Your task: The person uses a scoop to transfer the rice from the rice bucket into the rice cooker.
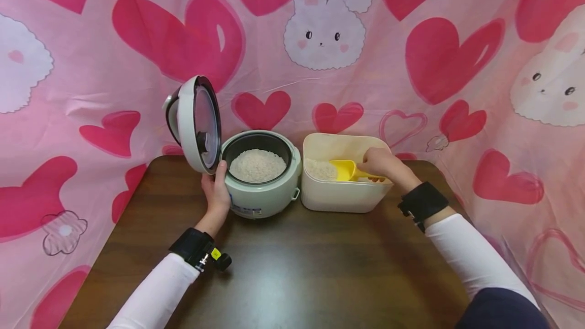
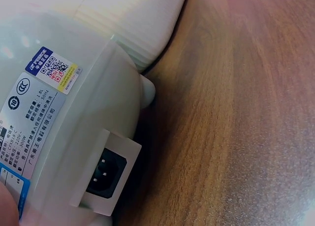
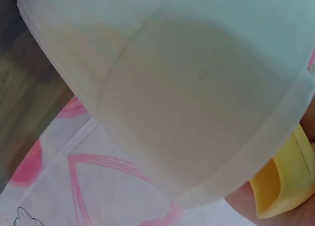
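Observation:
A pale green rice cooker (image 1: 260,199) stands with its lid (image 1: 189,126) tipped up to the left and white rice (image 1: 258,165) in its dark inner pot. My left hand (image 1: 217,194) rests against the cooker's left side just below the raised lid, thumb up along the wall. To the right is a cream bin (image 1: 345,197) holding more rice (image 1: 321,169). Over the bin's right end, my right hand (image 1: 384,164) grips the handle of a yellow scoop (image 1: 346,169), whose bowl lies down in the rice. The right wrist view shows the scoop's handle (image 3: 288,179) beyond the bin's rim.
Cooker and bin stand side by side near the back of a dark wooden table (image 1: 283,273). Behind them hangs a pink cloth (image 1: 265,50) with hearts and rabbits. The left wrist view shows the cooker's power socket (image 2: 107,173) with no cord in it.

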`<state>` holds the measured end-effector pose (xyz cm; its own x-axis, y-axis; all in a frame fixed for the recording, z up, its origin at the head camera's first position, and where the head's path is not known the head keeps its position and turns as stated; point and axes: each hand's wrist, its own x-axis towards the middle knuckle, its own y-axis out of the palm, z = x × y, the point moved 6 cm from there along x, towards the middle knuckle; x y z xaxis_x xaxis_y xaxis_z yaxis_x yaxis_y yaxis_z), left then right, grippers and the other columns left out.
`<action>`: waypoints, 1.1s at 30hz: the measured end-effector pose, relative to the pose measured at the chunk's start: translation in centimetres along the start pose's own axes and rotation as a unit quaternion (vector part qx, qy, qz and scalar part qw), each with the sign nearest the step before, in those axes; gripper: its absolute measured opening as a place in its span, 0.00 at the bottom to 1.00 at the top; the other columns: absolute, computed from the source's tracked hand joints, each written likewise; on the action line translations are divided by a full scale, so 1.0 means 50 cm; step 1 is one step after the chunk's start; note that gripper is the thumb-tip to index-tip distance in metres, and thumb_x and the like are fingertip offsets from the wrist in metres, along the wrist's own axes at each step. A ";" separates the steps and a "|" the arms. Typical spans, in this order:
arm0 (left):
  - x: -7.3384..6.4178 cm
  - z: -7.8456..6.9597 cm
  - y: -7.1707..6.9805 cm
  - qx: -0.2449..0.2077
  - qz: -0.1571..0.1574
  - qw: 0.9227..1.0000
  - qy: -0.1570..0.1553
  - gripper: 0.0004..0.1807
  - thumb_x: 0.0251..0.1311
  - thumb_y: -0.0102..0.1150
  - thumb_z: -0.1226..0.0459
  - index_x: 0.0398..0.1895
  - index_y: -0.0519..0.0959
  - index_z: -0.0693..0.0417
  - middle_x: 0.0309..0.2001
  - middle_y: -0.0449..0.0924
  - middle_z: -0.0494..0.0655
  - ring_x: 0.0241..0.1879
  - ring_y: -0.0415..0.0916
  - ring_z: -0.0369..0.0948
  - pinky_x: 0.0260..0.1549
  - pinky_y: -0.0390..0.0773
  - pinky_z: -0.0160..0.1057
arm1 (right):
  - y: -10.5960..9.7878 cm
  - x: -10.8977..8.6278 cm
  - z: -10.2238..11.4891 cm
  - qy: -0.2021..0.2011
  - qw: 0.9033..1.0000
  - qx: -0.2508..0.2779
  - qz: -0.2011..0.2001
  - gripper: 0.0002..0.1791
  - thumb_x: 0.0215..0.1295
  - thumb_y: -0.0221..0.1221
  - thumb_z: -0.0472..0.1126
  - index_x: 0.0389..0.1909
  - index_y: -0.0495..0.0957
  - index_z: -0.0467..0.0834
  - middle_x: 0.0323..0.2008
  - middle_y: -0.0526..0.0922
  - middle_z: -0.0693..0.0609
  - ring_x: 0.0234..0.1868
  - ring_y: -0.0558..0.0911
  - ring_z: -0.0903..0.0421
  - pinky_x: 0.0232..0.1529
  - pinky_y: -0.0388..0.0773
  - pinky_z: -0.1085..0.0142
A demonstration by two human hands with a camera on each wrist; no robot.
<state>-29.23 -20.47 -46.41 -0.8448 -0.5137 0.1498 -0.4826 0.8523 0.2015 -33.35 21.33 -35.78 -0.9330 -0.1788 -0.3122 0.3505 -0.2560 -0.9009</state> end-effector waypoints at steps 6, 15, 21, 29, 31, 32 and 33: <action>0.000 0.001 0.000 -0.002 0.001 1.000 -0.003 0.29 0.75 0.53 0.54 0.72 0.70 0.60 0.72 0.72 0.55 0.71 0.66 0.47 0.76 0.59 0.47 | 0.007 0.009 -0.002 -0.006 1.000 0.029 -0.005 0.17 0.75 0.56 0.46 0.39 0.84 0.34 0.25 0.78 0.47 0.25 0.78 0.50 0.29 0.79 0.66; -0.003 0.003 0.000 0.001 0.002 1.000 -0.009 0.29 0.75 0.52 0.54 0.73 0.69 0.60 0.72 0.72 0.55 0.72 0.66 0.47 0.76 0.58 0.47 | 0.024 0.025 -0.005 -0.013 0.997 0.075 0.006 0.17 0.75 0.56 0.47 0.35 0.84 0.37 0.23 0.77 0.49 0.25 0.76 0.51 0.29 0.74 0.65; 0.000 0.002 0.001 0.000 0.002 1.000 -0.007 0.29 0.75 0.53 0.54 0.72 0.70 0.60 0.72 0.72 0.55 0.71 0.66 0.47 0.76 0.58 0.47 | 0.022 0.031 -0.005 -0.020 0.994 0.104 0.010 0.18 0.75 0.57 0.48 0.40 0.86 0.36 0.25 0.76 0.49 0.30 0.76 0.50 0.36 0.73 0.65; 0.000 0.003 0.000 0.001 -0.003 1.000 -0.008 0.29 0.74 0.53 0.54 0.73 0.69 0.60 0.72 0.72 0.55 0.72 0.66 0.47 0.76 0.58 0.46 | 0.019 0.028 -0.014 -0.017 0.988 0.149 0.040 0.19 0.77 0.55 0.49 0.42 0.84 0.35 0.25 0.79 0.50 0.27 0.78 0.51 0.32 0.75 0.66; 0.001 0.004 0.000 0.002 -0.003 1.000 -0.009 0.29 0.74 0.53 0.54 0.73 0.70 0.60 0.72 0.72 0.55 0.72 0.66 0.47 0.76 0.58 0.46 | 0.015 0.028 -0.020 -0.010 0.987 0.152 0.042 0.21 0.78 0.54 0.49 0.40 0.85 0.35 0.23 0.79 0.50 0.24 0.77 0.52 0.30 0.75 0.67; 0.001 0.004 -0.001 0.002 -0.003 1.000 -0.008 0.29 0.74 0.53 0.54 0.72 0.70 0.60 0.72 0.72 0.55 0.72 0.66 0.47 0.76 0.58 0.46 | 0.012 0.027 -0.023 -0.007 0.987 0.153 0.044 0.21 0.78 0.54 0.50 0.39 0.85 0.36 0.23 0.79 0.51 0.23 0.77 0.52 0.29 0.76 0.67; 0.002 0.004 -0.001 0.000 -0.003 1.000 -0.009 0.29 0.74 0.53 0.54 0.72 0.70 0.60 0.72 0.72 0.56 0.71 0.66 0.47 0.76 0.58 0.46 | 0.010 0.027 -0.026 -0.002 0.987 0.156 0.045 0.22 0.78 0.54 0.51 0.39 0.85 0.36 0.23 0.79 0.51 0.23 0.77 0.53 0.30 0.75 0.68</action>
<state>-29.33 -20.56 -46.62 -0.8459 -0.5168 0.1318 -0.4875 0.8494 0.2020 -34.53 22.18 -37.02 -0.8972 -0.2181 -0.3840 0.4399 -0.5185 -0.7332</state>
